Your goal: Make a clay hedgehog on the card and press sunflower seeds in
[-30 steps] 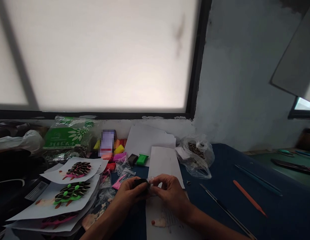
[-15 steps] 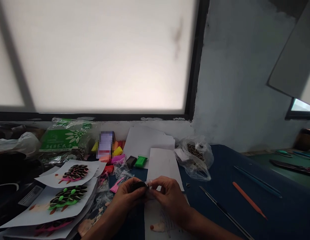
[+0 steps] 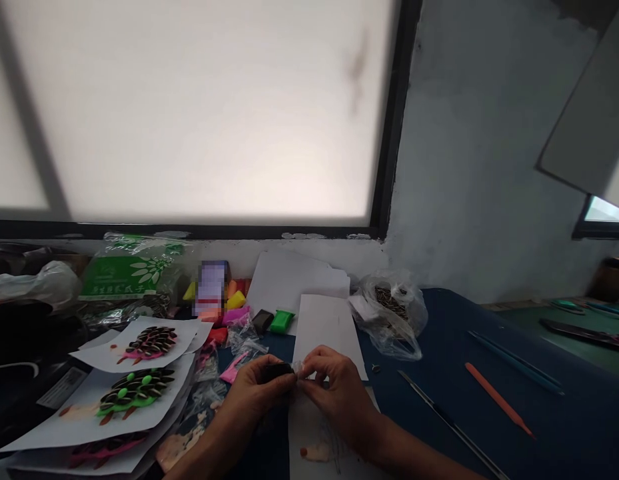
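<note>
My left hand (image 3: 256,390) is closed around a dark clay packet (image 3: 276,371), thumb on its near side. Clear plastic shows at the packet's right end, where the fingertips of my right hand (image 3: 334,383) pinch it. Both hands are raised over a white sheet (image 3: 326,413) that bears a pale clay shape with a brown tip (image 3: 316,453) and some pencil lines. My forearms and hands hide part of that sheet. Just beyond my hands lie another dark clay packet (image 3: 262,321) and a green clay packet (image 3: 282,321).
Left are stacked sheets with seed-covered clay hedgehogs (image 3: 134,393) and a green seed bag (image 3: 119,273). A clear bag of seeds (image 3: 389,307) stands beyond my right hand. On the blue cloth at right lie a metal tool (image 3: 449,420), an orange tool (image 3: 499,400) and blue tweezers (image 3: 516,363).
The fingers of my right hand have shifted slightly at the packet's clear end, and more of the plastic shows between the hands. My left hand keeps its grip.
</note>
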Motion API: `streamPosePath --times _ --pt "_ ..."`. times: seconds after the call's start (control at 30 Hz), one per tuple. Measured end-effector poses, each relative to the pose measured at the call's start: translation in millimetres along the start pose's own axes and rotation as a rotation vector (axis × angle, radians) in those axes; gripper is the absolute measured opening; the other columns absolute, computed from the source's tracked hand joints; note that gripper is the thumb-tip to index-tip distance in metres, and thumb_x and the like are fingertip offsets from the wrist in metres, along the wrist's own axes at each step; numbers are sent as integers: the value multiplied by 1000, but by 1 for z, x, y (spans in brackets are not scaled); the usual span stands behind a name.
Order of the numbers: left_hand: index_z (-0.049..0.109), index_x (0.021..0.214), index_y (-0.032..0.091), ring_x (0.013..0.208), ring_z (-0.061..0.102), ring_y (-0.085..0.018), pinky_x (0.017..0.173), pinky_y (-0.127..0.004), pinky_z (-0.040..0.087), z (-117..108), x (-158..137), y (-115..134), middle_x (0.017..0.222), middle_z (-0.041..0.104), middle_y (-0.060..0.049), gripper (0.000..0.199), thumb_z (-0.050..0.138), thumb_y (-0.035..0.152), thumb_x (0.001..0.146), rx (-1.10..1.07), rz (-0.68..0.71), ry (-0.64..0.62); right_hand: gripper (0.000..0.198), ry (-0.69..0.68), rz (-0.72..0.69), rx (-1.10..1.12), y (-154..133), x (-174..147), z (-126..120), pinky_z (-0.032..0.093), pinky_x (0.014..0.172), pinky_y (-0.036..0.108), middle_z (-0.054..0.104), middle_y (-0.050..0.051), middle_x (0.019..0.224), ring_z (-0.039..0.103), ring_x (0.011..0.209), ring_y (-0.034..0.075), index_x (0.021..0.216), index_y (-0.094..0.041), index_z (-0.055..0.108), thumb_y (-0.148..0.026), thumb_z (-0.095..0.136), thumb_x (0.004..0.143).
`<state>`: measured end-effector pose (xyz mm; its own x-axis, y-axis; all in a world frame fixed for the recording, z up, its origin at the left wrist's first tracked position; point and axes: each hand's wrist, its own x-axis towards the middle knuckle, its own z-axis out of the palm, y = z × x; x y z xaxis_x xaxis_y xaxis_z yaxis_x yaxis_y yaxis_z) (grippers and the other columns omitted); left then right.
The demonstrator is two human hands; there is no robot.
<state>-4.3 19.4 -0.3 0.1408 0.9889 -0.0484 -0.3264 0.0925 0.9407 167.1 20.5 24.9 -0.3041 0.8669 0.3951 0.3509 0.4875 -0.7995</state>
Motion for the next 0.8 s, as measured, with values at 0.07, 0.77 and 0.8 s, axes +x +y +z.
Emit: streamPosePath --times 0.07,0.77,0.8 --pt "65 69 17 60 60 -13 62 -25 52 0 1 0 64 65 2 39 94 37 53 4 0 5 22 -16 -18 -2 0 0 -1 45 61 22 67 1 83 61 68 13 73 -17 72 3 64 72" --pt "58 66 18 57 57 -12 58 -24 49 3 -1 2 61 62 3 40 92 35 55 53 4 41 17 -30 -138 -140 2 -1 -3 47 63 24 70 4 84 65 70 16 78 -18 71 -4 61 79" --pt "57 66 18 56 56 -12 57 -23 48 4 -2 2 59 61 3 39 91 34 55 60 8 50 17 -31 -139 -142 2 -2 -2 47 62 24 70 3 84 65 70 16 78 -18 70 -5 61 79"
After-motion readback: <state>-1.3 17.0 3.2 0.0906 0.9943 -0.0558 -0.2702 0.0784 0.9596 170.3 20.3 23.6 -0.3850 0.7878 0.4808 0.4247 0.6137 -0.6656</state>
